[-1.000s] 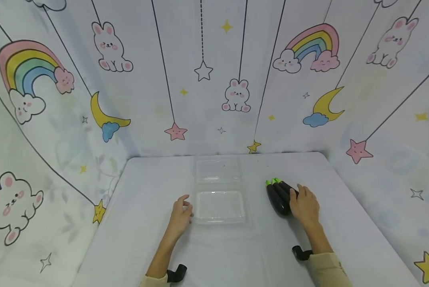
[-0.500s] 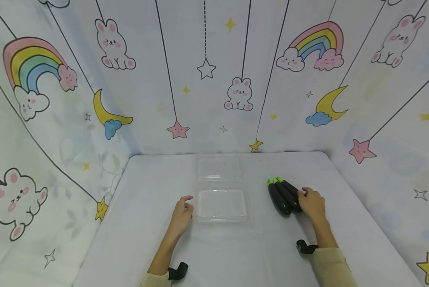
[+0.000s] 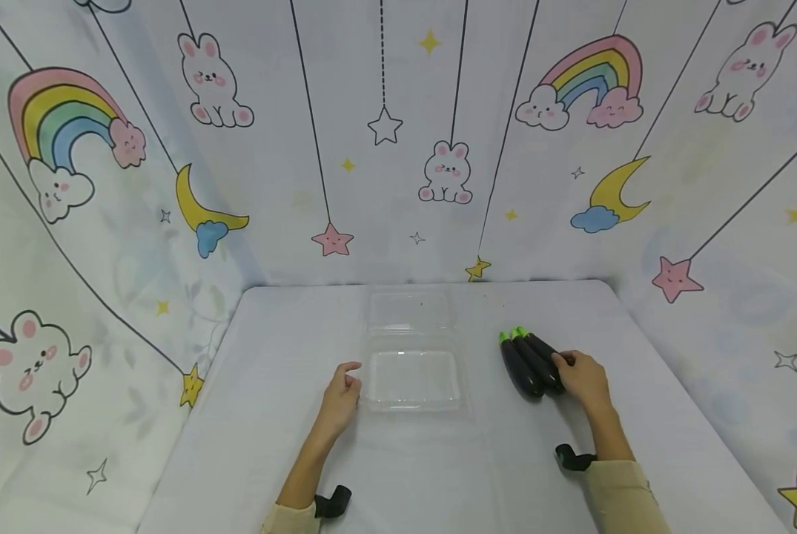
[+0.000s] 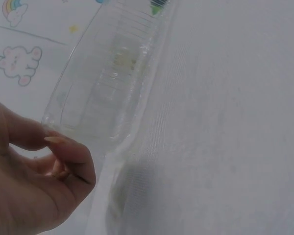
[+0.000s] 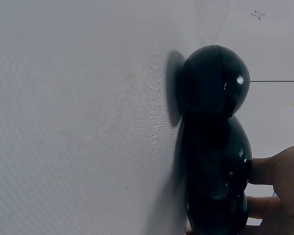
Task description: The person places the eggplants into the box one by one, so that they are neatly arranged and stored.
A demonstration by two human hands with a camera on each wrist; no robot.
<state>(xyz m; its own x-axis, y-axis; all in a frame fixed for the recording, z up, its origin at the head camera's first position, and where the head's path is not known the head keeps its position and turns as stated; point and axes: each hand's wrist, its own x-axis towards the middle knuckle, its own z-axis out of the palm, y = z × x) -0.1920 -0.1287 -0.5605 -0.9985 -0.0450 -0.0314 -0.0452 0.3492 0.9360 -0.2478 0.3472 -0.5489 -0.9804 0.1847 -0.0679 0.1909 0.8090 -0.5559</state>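
Note:
Three dark eggplants with bright green stem ends lie side by side on the right of the table, the left one (image 3: 521,369) and middle one (image 3: 537,360) in full view. My right hand (image 3: 585,382) grips the rightmost eggplant (image 3: 543,347) from its right side. In the right wrist view their glossy rounded ends, such as the nearest-to-top eggplant (image 5: 213,81), line up beside my fingers (image 5: 264,169). A clear plastic box (image 3: 414,408) lies with its lid (image 3: 409,311) folded back. Loosely curled, my left hand (image 3: 341,400) stays right at the box's left rim, overlapping its corner in the left wrist view.
The table (image 3: 438,475) has a white cover. Behind it and along both sides hangs a white cloth (image 3: 271,148) printed with rabbits, rainbows, moons and stars. Black wrist mounts (image 3: 333,503) stick out from both wrists.
My right hand has shifted slightly right, from over the eggplants to the side of the rightmost one. The left hand holds its place by the box. The head view has drifted a little.

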